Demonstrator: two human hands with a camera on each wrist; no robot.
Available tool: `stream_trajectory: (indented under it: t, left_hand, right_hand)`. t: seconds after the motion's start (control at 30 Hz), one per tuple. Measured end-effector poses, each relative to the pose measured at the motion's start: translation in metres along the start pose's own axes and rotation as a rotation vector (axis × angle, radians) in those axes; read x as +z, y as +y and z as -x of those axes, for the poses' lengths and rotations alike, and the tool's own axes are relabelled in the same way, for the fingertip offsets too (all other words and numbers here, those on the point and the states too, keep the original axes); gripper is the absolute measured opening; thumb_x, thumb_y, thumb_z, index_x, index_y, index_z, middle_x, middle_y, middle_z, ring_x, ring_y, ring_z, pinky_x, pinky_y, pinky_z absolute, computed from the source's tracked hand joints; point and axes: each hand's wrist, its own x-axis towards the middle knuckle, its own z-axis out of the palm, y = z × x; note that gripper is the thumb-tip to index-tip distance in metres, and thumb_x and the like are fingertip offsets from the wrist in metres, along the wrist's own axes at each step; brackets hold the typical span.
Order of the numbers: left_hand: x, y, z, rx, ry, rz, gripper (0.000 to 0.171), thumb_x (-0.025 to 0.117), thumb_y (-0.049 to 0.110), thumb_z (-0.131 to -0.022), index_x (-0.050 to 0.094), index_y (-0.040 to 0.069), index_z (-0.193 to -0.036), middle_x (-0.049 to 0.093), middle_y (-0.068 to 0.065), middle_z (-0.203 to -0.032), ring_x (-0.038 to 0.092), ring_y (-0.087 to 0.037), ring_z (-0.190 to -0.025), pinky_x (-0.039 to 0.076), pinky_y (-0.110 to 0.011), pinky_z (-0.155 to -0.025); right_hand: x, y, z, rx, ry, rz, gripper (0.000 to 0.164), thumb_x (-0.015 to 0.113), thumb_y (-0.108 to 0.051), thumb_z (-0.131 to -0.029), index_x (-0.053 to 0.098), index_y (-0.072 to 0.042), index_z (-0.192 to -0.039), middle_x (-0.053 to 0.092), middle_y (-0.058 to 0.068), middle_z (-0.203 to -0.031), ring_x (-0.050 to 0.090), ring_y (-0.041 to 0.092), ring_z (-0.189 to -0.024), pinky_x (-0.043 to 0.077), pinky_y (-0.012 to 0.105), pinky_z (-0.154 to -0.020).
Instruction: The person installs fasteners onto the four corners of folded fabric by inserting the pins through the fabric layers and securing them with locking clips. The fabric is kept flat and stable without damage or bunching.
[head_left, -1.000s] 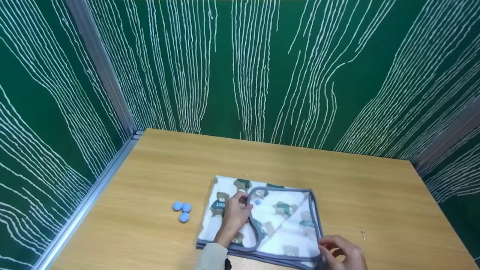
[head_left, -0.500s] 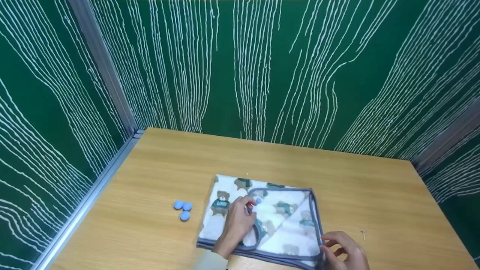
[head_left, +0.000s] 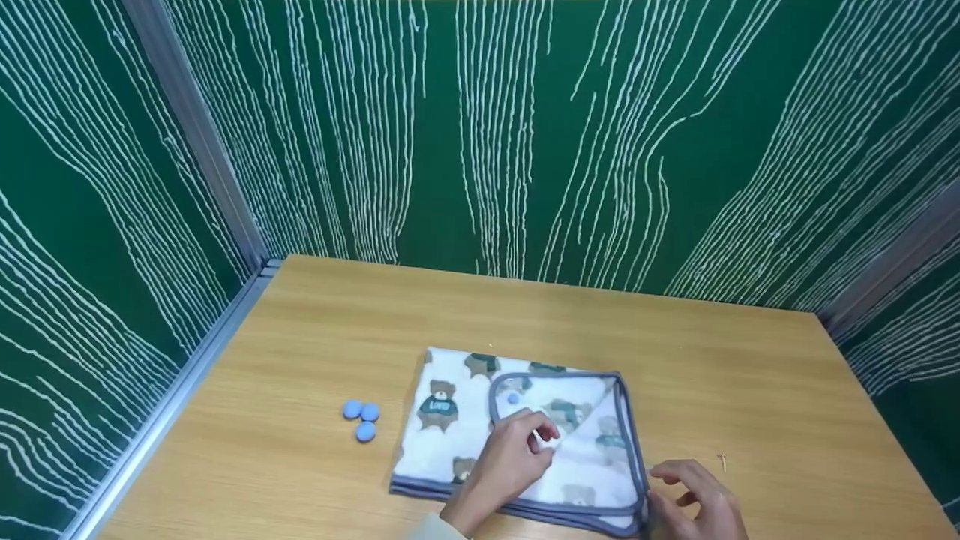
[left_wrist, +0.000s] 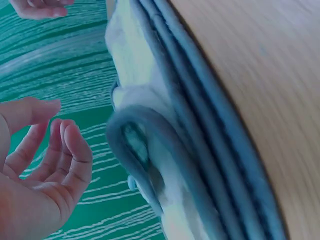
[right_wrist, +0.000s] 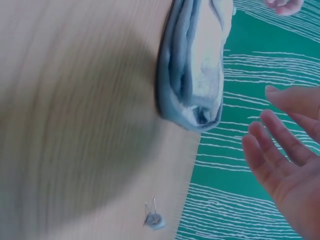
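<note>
- Left hand (head_left: 516,455) is showing farther right than half a second ago: it is leaving the curved edge of the flap and is now hovering over the middle of the folded blanket (head_left: 589,469).
- Its fingers are curving loosely, with a gap between thumb and fingertips, and they are holding nothing; the left wrist view is showing them apart from the cloth.
- Right hand (head_left: 697,502) is hovering just beside the blanket's right edge, near its near right corner; its fingers are bending a little, standing apart from the thumb and gripping nothing.
- The blanket is lying in the near half of the tabletop (head_left: 360,315), about midway between the left and right edges, showing bears in green tops and grey trim.
- Its flap is resting folded over the right part, with one blue disc (head_left: 513,398) sitting near the flap's far left corner.
- Three blue discs (head_left: 370,412) are lying close together between the blanket and the tabletop's left edge.
- A small pronged piece (right_wrist: 155,221) is lying between the blanket and the tabletop's right edge.
- Green walls (head_left: 439,150) with white lines are standing behind the tabletop's far edge.
</note>
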Motion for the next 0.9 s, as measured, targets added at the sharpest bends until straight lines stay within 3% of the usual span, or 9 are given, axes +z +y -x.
stream_trajectory:
  t: [0.2, 0.43, 0.67, 0.9]
  left_hand:
    - [0.009, 0.003, 0.003, 0.015, -0.067, 0.015, 0.017, 0.065, 0.001, -0.071, 0.061, 0.015, -0.079, 0.057, 0.004, -0.075, 0.051, -0.006, -0.058, 0.04, -0.01, -0.053]
    - [0.014, 0.001, 0.01, 0.017, -0.177, 0.046, 0.014, 0.065, 0.002, -0.073, 0.061, 0.012, -0.082, 0.058, 0.002, -0.079, 0.051, -0.005, -0.062, 0.042, -0.012, -0.056]
    - [0.02, 0.005, 0.014, 0.029, -0.243, 0.018, 0.014, 0.064, 0.003, -0.074, 0.062, 0.012, -0.084, 0.058, 0.002, -0.081, 0.052, -0.006, -0.064, 0.041, -0.011, -0.058]
    - [0.029, 0.009, 0.016, 0.019, -0.298, -0.02, 0.013, 0.064, 0.004, -0.073, 0.062, 0.013, -0.083, 0.056, 0.004, -0.08, 0.051, -0.003, -0.065, 0.04, -0.01, -0.058]
  right_hand:
    - [-0.006, 0.008, 0.003, 0.003, 0.018, 0.004, 0.029, 0.074, -0.001, -0.065, 0.063, -0.02, -0.083, 0.059, -0.008, -0.085, 0.053, 0.011, -0.075, 0.047, 0.023, -0.05]
    - [-0.012, 0.019, 0.003, -0.037, 0.048, 0.026, 0.034, 0.075, 0.005, -0.061, 0.064, -0.018, -0.084, 0.06, -0.003, -0.088, 0.052, 0.006, -0.079, 0.047, 0.021, -0.054]
    - [-0.024, 0.026, -0.002, 0.099, -0.032, 0.195, 0.025, 0.074, -0.01, -0.068, 0.063, -0.021, -0.087, 0.059, -0.003, -0.094, 0.052, 0.007, -0.08, 0.048, 0.025, -0.06]
    - [-0.031, 0.038, 0.004, 0.065, -0.033, 0.216, 0.027, 0.075, -0.007, -0.066, 0.064, -0.014, -0.089, 0.058, -0.001, -0.094, 0.052, 0.014, -0.083, 0.048, 0.025, -0.058]
